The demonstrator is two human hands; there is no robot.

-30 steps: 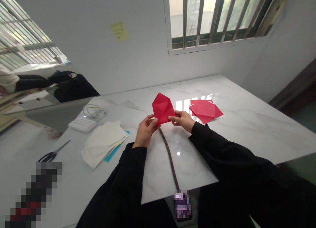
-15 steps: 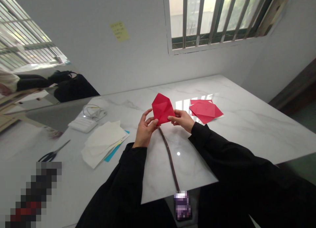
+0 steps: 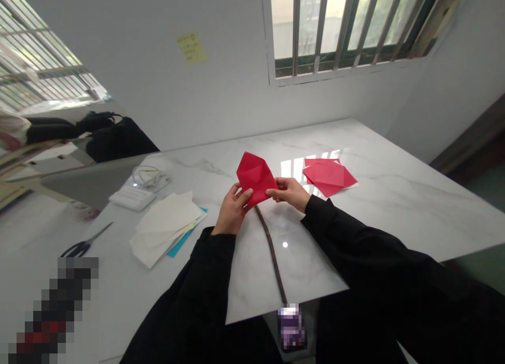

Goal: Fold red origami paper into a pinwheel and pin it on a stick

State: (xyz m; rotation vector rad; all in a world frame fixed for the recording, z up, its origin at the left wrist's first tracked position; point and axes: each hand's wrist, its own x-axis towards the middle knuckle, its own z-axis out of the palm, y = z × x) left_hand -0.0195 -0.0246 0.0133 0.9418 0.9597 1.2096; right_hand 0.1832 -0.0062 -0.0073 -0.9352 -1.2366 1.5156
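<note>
A red paper envelope (image 3: 255,175), its pointed flap standing up, is held between my two hands above the table. My left hand (image 3: 232,209) pinches its lower left corner, thumb on the near face and fingers behind. On the lower right edge, my right hand (image 3: 291,192) grips the paper between thumb and fingers. Beneath the envelope a thin brown stick-like strip (image 3: 272,251) runs toward the table's near edge; its far end is hidden by the paper and my hands. More red paper pieces (image 3: 330,177) lie overlapped to the right of my right hand.
Left of my left hand lie cream paper sheets (image 3: 168,222) with a blue sheet (image 3: 181,244) under them. Behind those sit a white box (image 3: 132,198) and a coiled white cable (image 3: 152,179). Scissors (image 3: 84,244) rest at far left. A barred window (image 3: 339,27) is in the wall.
The envelope has tilted and shifted slightly left and down, its flap leaning further left. My left fingers have drawn in closer to the paper. My right hand has barely moved.
</note>
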